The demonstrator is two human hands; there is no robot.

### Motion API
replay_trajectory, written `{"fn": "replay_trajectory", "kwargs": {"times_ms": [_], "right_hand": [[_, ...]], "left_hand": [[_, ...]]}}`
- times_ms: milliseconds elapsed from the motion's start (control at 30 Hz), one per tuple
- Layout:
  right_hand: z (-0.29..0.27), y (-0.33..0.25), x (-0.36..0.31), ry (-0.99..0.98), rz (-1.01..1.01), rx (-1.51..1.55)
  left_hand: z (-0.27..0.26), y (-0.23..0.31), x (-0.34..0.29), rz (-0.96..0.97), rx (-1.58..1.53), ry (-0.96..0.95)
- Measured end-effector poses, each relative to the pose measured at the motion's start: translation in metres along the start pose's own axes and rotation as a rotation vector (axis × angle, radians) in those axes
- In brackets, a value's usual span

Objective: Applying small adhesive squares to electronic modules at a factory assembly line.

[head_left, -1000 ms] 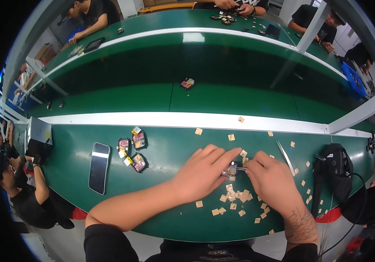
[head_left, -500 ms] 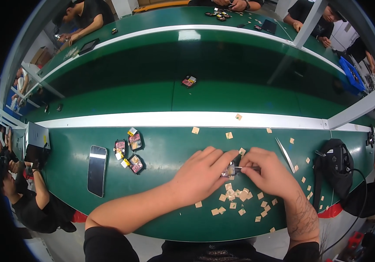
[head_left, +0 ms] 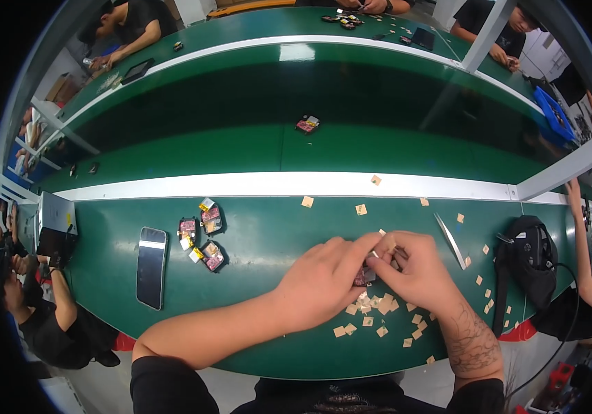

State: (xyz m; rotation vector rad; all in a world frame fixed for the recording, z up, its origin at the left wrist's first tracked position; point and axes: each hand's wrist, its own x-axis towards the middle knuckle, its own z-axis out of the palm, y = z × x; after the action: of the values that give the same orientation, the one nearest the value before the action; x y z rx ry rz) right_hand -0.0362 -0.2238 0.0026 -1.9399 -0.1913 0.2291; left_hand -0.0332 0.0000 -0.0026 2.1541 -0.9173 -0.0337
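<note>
Both my hands meet over the green table (head_left: 261,241) right of centre. My left hand (head_left: 323,279) and my right hand (head_left: 417,269) pinch one small dark part with a pink face (head_left: 363,277) between their fingertips. A small tan square (head_left: 381,233) sticks up at the fingertips. Under and below the hands lies a heap of small tan squares (head_left: 375,310). Most of the held part is hidden by my fingers.
Three small dark parts with pink and yellow faces (head_left: 203,238) and a black phone (head_left: 151,265) lie to the left. Metal tweezers (head_left: 450,239) and a black pouch with a cable (head_left: 534,259) lie to the right. Loose tan squares are scattered about. Other people work at the edges.
My hands have stayed together over the heap. The fingertips have lifted slightly toward the far side, still working on the small part.
</note>
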Motion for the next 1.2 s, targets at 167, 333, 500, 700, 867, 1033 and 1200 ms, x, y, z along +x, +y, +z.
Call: {"fn": "replay_trajectory", "kwargs": {"times_ms": [167, 333, 500, 700, 867, 1033, 1200], "right_hand": [[-0.01, -0.02, -0.001, -0.08, 0.038, -0.083], [-0.007, -0.024, -0.001, -0.104, 0.058, -0.023], [-0.009, 0.014, -0.001, -0.193, -0.193, -0.087], [0.003, 0.026, 0.009, -0.225, -0.321, -0.11], [-0.003, 0.041, -0.008, -0.082, -0.393, -0.195], [0.016, 0.063, 0.04, -0.073, -0.558, -0.13], [0.008, 0.071, 0.046, -0.079, -0.535, -0.212]], "left_hand": [[-0.007, -0.008, -0.002, -0.075, -0.023, 0.021], [-0.012, -0.011, -0.003, 0.026, 0.044, -0.033], [-0.01, -0.023, 0.005, 0.137, 0.044, -0.084], [-0.016, -0.025, -0.015, 0.124, 0.179, -0.104], [-0.002, -0.001, 0.0, 0.244, 0.169, -0.143], [-0.016, -0.022, 0.006, 0.333, 0.318, -0.137], [-0.016, -0.003, 0.011, 0.187, 0.314, -0.118]]}}
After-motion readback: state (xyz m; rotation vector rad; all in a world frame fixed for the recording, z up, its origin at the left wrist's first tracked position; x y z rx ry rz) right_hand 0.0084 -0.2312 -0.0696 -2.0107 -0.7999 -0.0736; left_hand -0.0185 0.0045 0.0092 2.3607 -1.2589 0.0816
